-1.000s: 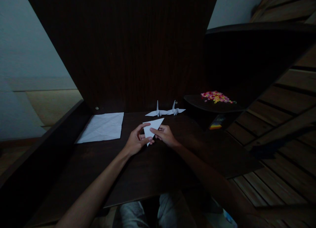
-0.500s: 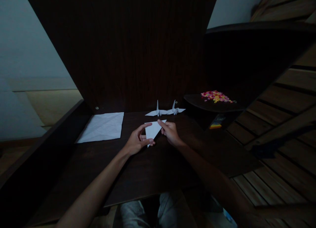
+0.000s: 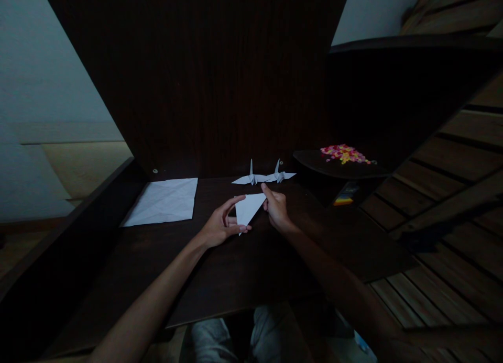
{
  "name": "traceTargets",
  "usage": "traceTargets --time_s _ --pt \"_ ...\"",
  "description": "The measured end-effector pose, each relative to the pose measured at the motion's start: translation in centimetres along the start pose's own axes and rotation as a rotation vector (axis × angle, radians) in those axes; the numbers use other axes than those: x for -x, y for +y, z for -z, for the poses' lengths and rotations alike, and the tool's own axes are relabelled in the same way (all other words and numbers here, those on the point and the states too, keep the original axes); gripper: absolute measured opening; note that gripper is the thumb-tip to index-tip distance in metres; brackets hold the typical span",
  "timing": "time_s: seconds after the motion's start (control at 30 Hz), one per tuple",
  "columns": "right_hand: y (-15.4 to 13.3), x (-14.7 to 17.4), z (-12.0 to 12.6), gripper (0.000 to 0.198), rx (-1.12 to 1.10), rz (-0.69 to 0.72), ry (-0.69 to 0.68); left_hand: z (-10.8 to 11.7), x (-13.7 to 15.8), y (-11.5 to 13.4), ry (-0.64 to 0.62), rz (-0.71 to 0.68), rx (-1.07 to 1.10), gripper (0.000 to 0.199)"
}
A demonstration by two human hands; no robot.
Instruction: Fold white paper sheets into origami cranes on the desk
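White folded paper [image 3: 247, 208] sits between my two hands; I can't tell whether it touches the dark desktop [image 3: 220, 284]. My left hand [image 3: 220, 226] holds it from the left in a wide curve, forefinger at the top edge, thumb near the lower point, whose tip pokes out below. My right hand [image 3: 277, 211] is closed in a small pinch at the upper right corner, thumb uppermost, the other fingers curled. The middle of the piece lies bare between the two grips. Just beyond it, two white paper cranes [image 3: 252, 180] stand near the back panel [image 3: 220, 90]. A creased white sheet [image 3: 161, 201] lies left of my left hand, and small colourful pieces [image 3: 346, 154] are heaped on the corner shelf [image 3: 326, 166].
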State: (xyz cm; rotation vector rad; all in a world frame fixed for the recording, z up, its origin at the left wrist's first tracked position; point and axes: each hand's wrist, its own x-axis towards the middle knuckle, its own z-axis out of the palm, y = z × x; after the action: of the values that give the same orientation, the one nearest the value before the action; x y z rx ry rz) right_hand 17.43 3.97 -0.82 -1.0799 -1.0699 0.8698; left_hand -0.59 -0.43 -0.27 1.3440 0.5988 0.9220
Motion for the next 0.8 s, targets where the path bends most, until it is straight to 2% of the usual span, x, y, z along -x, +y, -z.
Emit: traceTargets --time_s 0.2,0.37,0.43,0.6,0.8 --pt "0.2 0.1 0.0 0.052 -0.045 -0.102 -0.205 0.1 -0.2 -0.5 0.006 -0.051 0.02 0.09" --pt "0.0 1.0 -0.3 0.039 -0.005 -0.121 -0.439 0.1 -0.2 -0.2 0.048 -0.083 0.023 0.091" --pt "-0.1 1.3 -0.5 0.036 -0.008 -0.118 -0.477 0.1 -0.2 -0.1 0.05 -0.082 0.031 0.091" --pt "-0.1 1.0 -0.4 0.036 0.032 -0.086 -0.449 0.0 -0.2 0.0 0.025 -0.061 0.043 0.093" --pt "-0.3 0.4 0.1 0.044 0.004 -0.032 -0.315 -0.1 -0.1 0.1 -0.016 -0.048 0.056 0.094"
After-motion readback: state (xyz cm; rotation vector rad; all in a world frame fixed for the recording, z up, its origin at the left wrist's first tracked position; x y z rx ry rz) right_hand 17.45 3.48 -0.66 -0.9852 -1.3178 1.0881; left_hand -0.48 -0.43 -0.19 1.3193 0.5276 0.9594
